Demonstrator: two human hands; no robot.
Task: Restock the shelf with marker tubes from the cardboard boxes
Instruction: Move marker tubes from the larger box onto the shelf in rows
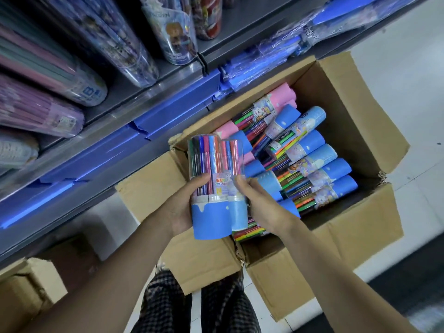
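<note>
Checked trousers (192, 306) fill the bottom edge of the view, with both bare forearms reaching forward above them. The left hand (185, 207) curls round the left side of two marker tubes (216, 188) held upright side by side, thumb across the clear part and palm against the blue base. The right hand (259, 203) grips the same pair from the right, fingers bent round the nearer tube. The pair sits between the two hands, above the near left corner of the open cardboard box (360, 217).

Inside the box more tubes (310, 164) lie on their sides, stacked in rows, most with blue ends and a few with pink ends (281, 97) toward the far side. The flaps are folded outward, and the right one stands up beside pale floor (413, 111). A second box (28, 284) sits at lower left under the shelf.

Beyond, the shelf edge (144, 104) runs diagonally, with blue folders (168, 111) below it and long clear tubes (134, 49) of stock lying on the boards above.
</note>
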